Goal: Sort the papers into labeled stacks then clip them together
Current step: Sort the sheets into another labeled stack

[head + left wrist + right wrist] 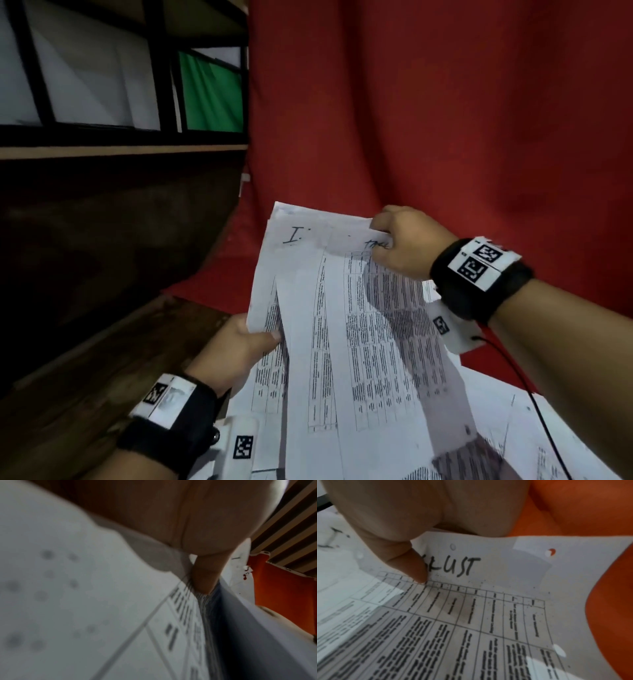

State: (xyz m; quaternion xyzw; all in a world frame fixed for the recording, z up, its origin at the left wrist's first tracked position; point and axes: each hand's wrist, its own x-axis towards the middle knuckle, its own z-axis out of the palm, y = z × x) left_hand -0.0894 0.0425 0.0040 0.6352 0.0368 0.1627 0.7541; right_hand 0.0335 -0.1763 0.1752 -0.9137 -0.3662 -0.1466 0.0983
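A sheaf of white printed papers [346,308] with tables and handwritten headings is held up in front of me. My left hand [246,337] pinches its lower left edge, thumb on top. My right hand [397,240] grips the top right corner of the front sheet. In the right wrist view the front sheet [488,601] shows handwritten letters and punched holes, and my right thumb [416,566] presses beside them. The left wrist view shows my left thumb [204,574] on the fanned edges of the sheaf [102,601]. More loose papers [534,428] lie below on the surface.
A red cloth [428,120] hangs behind and covers the surface. At the left stand a dark wooden ledge [102,342] and a black-framed shelf [120,85]. A black cable [527,387] runs from my right wrist over the loose papers.
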